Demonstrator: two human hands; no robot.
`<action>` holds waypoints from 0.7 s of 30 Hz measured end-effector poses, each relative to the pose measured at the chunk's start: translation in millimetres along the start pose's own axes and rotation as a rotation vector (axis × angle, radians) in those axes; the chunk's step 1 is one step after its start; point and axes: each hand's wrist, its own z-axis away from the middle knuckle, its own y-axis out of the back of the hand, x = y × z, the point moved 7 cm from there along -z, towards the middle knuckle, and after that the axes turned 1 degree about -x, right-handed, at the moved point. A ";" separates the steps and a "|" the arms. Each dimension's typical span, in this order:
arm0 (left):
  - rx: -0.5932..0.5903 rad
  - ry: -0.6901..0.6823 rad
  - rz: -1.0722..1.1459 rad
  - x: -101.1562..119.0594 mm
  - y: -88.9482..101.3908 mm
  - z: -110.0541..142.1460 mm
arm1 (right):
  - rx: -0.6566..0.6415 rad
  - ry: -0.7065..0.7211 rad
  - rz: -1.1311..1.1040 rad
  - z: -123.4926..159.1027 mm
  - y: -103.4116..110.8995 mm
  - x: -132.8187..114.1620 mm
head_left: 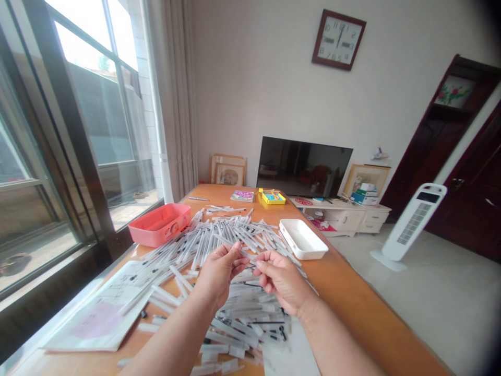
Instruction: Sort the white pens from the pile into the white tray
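A large heap of slim white pens (219, 240) in clear sleeves covers the orange wooden table (352, 277), with more lying nearer me (242, 324). My left hand (217, 269) is raised above the heap, pinching one white pen (238, 251) between thumb and fingers. My right hand (282, 279) hovers close beside it, fingertips pinched around a thin dark item (250, 266) too small to name. The two hands nearly meet at the fingertips, and the pen's far end is hidden among the others.
A coral plastic box (159, 224) stands at the window side, and a white rectangular tray (302, 239) sits right of the heap. Printed papers (105, 308) lie at the left. A book (242, 196) and a yellow box (273, 197) are at the far end.
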 end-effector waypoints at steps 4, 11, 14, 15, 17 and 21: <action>0.063 -0.064 -0.010 10.8 13.3 -4.9 | 0.093 0.005 0.298 -6.2 22.7 1.2; 0.222 -0.269 -0.348 35.0 51.7 -18.9 | 0.192 -0.030 0.808 -12.7 57.2 3.9; 0.210 -0.351 -0.719 42.2 53.0 -20.2 | 0.173 -0.051 0.897 -11.8 60.4 5.8; 0.195 -0.371 -0.854 43.7 50.4 -19.2 | 0.163 -0.057 0.904 -11.3 60.8 6.4; 0.148 -0.416 -1.100 45.6 41.5 -14.8 | 0.153 -0.054 0.900 -10.5 61.4 6.3; -0.017 -0.489 -1.430 40.6 18.7 -3.0 | 0.131 -0.034 0.875 -10.7 61.9 5.7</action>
